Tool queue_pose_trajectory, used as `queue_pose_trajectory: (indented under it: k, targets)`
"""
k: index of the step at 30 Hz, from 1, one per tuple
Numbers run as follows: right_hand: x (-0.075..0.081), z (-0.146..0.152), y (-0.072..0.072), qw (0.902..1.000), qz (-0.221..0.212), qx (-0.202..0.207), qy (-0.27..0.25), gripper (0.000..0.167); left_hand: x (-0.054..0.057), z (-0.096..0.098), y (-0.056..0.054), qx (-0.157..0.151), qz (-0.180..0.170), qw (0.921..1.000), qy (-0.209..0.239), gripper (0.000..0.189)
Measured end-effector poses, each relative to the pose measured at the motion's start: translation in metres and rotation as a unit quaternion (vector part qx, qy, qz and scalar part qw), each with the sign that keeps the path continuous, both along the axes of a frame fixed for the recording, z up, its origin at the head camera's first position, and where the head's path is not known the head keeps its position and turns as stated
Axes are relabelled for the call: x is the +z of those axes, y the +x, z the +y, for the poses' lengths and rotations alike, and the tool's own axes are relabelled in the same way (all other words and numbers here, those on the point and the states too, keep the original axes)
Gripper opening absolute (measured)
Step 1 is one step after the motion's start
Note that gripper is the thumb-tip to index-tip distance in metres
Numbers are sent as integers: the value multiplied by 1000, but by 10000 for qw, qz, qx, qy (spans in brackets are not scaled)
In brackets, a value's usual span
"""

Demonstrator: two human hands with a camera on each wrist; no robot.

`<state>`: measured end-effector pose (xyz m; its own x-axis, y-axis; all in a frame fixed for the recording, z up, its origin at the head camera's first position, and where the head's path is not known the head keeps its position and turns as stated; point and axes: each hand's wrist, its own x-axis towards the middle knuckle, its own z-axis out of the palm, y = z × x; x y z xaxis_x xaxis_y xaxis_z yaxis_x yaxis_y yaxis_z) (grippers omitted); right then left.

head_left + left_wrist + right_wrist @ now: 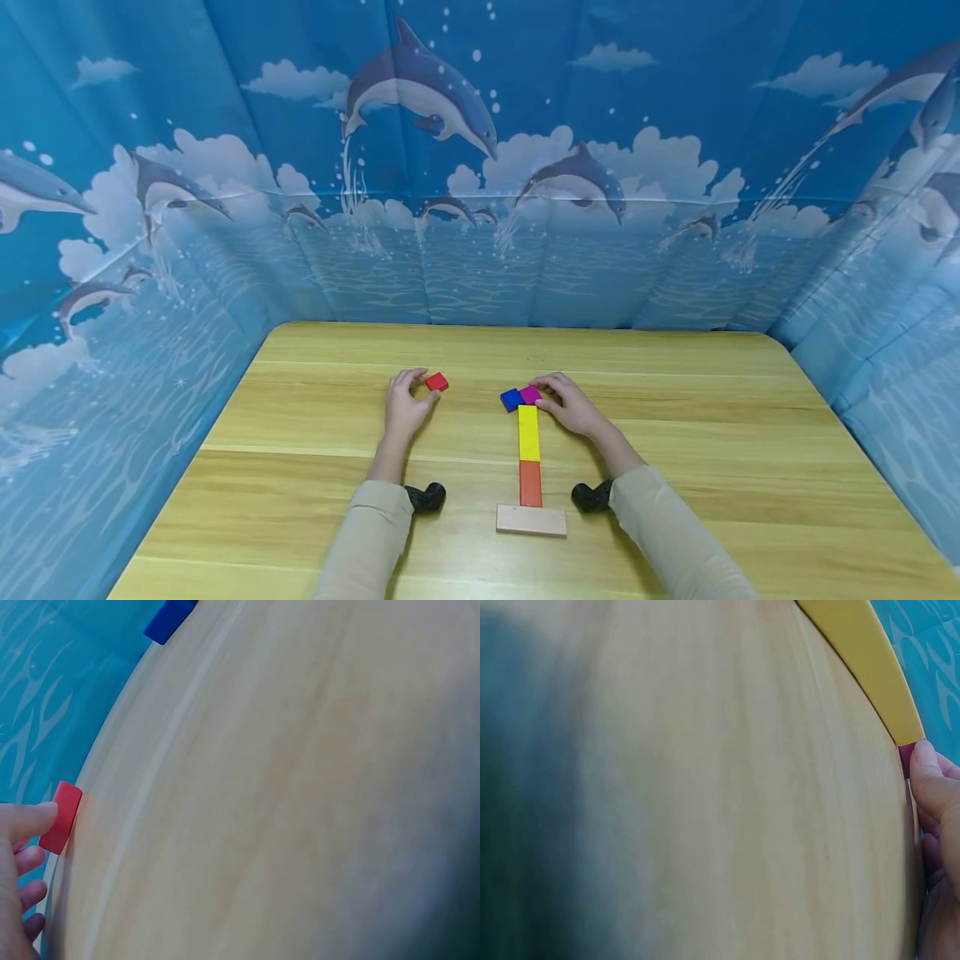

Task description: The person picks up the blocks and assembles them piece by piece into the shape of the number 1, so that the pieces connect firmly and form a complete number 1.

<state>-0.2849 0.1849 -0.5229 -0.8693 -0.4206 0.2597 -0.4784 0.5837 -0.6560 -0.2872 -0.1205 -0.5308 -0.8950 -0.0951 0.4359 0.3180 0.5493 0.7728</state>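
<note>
In the head view my left hand [406,408] pinches a small red block [437,382] between thumb and fingers, left of centre on the table. The left wrist view shows the thumb against that red block [61,817]. My right hand [574,407] holds a magenta block [531,395] by its right side, thumb near, finger far. Touching the magenta block on its left is a blue block [512,400]. Below them a long yellow block [528,433] runs towards me, its far end by the magenta block. In the right wrist view the thumb hides most of the magenta block.
An orange-red block [530,483] continues the line from the yellow one, ending at a pale wooden plank [531,521] laid crosswise. Black wrist-worn devices [427,497] sit at both cuffs. Behind the wooden table [675,500] hangs a blue dolphin-print curtain [480,267].
</note>
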Motion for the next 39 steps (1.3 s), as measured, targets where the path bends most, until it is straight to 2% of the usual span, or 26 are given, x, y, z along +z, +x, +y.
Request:
queue_pose_trajectory:
  k: [10, 22, 29, 39]
  targets:
    - [-2, 0, -2, 10000, 41, -5, -4, 30, 0, -1, -1, 59, -413, 9982, -422, 41]
    - [-2, 0, -2, 10000, 2, -7, -75, 30, -2, 0, -1, 137, -460, 9941, -973, 38]
    - [0, 0, -1, 10000, -39, 17, -86, 29, -1, 1, -2, 138, -643, 9919, -1091, 36]
    - [1, -1, -1, 10000, -54, 10, -60, 30, 0, 1, -2, 188, -640, 9912, -1146, 35]
